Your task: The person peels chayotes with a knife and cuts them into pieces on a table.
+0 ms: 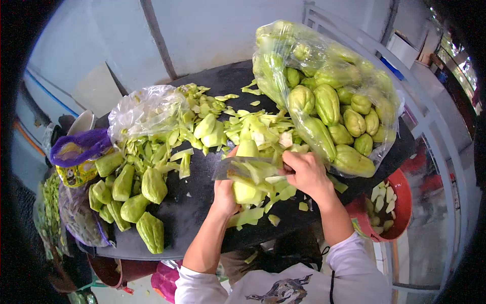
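My left hand (225, 192) is wrapped around a pale, peeled chayote (246, 194) above the table's near side. My right hand (305, 171) is closed on a wide-bladed knife (221, 170), its handle hidden in my fingers. The blade lies across the chayote, covering its middle, with strips of green peel on the metal. Beyond my hands, a heap of chayote peelings (255, 125) covers the tabletop. Two pale green pieces (211, 130) rest at the edge of the heap.
A clear plastic bag (377, 91) full of chayotes stands at the right. Several loose chayotes (134, 207) lie at the left, by a purple mesh bag (83, 147). Crumpled plastic (147, 111) sits on the peelings. A red bucket (403, 202) with pale pieces is below right.
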Demonstrator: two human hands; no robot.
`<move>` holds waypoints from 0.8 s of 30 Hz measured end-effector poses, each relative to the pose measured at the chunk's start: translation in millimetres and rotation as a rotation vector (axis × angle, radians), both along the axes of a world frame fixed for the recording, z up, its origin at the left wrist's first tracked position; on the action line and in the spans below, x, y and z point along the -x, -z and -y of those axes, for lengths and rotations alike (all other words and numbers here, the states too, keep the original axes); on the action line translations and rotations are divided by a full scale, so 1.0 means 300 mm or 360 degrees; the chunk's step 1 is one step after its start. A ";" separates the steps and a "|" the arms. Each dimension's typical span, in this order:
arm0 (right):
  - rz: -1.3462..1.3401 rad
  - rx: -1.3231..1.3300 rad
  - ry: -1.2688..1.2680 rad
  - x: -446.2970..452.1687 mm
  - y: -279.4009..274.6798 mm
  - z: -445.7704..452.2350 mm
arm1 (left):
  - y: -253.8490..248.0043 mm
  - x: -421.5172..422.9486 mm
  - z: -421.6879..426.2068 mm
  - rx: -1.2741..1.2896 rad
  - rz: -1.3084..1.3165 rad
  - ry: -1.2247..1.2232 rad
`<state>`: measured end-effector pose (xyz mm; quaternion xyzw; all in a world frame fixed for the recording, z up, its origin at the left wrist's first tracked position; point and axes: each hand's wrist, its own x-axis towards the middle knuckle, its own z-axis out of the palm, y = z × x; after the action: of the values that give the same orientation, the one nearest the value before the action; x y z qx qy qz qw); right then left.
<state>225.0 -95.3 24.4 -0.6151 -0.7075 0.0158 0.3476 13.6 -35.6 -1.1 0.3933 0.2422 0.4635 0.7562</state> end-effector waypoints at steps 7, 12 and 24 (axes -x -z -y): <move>-0.0144 0.0300 0.0377 -0.059 0.021 -0.030 | -0.083 0.008 -0.018 -0.0223 -0.0235 0.0035; -0.0327 0.0086 0.0310 -0.044 0.064 -0.039 | -0.068 0.014 -0.052 -0.0763 -0.0721 -0.0312; -0.0565 0.0051 0.0223 -0.038 0.094 -0.033 | -0.039 0.048 -0.116 -0.1304 -0.1931 -0.0662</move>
<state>236.3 -85.5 -3.8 -0.6558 -0.5902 0.1111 0.4574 -0.8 -0.8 10.6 0.7748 0.4931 0.3518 0.1811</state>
